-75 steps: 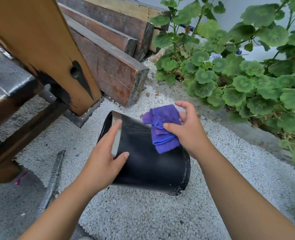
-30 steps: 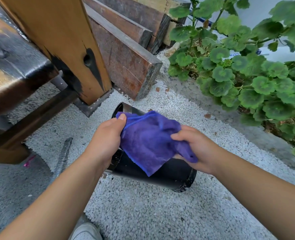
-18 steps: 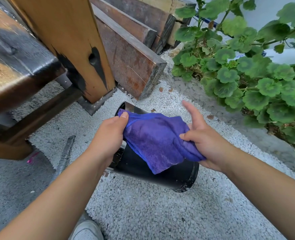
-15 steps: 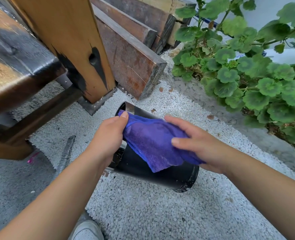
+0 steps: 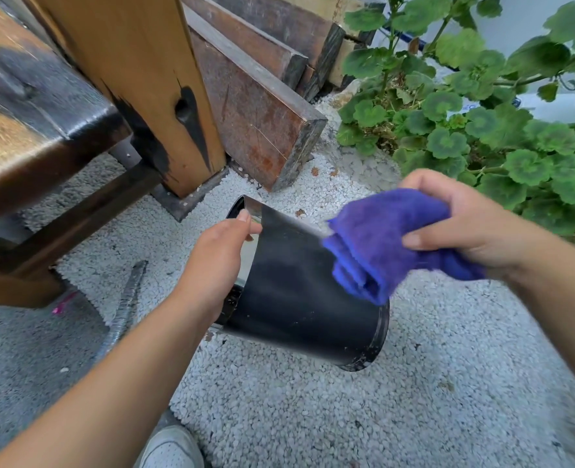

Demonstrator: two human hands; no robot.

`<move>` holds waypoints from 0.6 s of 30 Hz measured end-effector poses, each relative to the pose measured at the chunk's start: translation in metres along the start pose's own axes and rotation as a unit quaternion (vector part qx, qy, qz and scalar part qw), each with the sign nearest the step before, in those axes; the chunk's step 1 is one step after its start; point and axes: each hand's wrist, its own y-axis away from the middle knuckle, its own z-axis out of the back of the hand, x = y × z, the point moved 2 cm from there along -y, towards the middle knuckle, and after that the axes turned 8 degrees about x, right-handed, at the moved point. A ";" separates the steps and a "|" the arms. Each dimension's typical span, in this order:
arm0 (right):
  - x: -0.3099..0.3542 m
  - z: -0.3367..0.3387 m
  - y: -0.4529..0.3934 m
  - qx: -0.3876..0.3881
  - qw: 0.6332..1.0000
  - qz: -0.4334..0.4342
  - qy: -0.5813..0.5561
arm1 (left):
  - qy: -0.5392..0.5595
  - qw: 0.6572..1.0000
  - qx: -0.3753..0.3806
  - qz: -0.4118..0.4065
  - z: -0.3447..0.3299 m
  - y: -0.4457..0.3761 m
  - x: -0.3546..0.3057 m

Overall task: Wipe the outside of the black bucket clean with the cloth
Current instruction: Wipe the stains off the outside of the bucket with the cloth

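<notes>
Head view looks down on the black bucket point(image 5: 299, 292), tipped on its side over white gravel point(image 5: 313, 417), open mouth toward the wooden post point(image 5: 137, 79), base toward the lower right. Gripping its rim is the left hand point(image 5: 217, 265), fingers curled over the edge. A bunched purple cloth point(image 5: 380, 241) is clutched in the right hand point(image 5: 465, 224) at the bucket's upper side; the blur hides whether it touches. Stacked timber planks point(image 5: 255, 106) lean behind, green leafy plants point(image 5: 482, 123) spread to the right, and a shoe point(image 5: 171, 449) shows below.
</notes>
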 end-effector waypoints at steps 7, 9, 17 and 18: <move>-0.016 -0.015 -0.037 0.227 0.952 -0.173 0.106 | -0.042 0.998 -0.029 -0.033 -0.002 0.006 0.007; -0.033 -0.036 -0.069 0.166 0.972 -0.133 0.096 | -0.042 0.998 -0.039 -0.036 -0.005 0.008 0.008; -0.076 -0.088 -0.100 -0.268 0.914 0.060 0.298 | -0.028 0.996 0.000 -0.083 -0.010 0.014 0.008; -0.081 -0.098 -0.097 -0.261 0.906 0.039 0.332 | -0.026 0.996 -0.001 -0.081 -0.010 0.014 0.009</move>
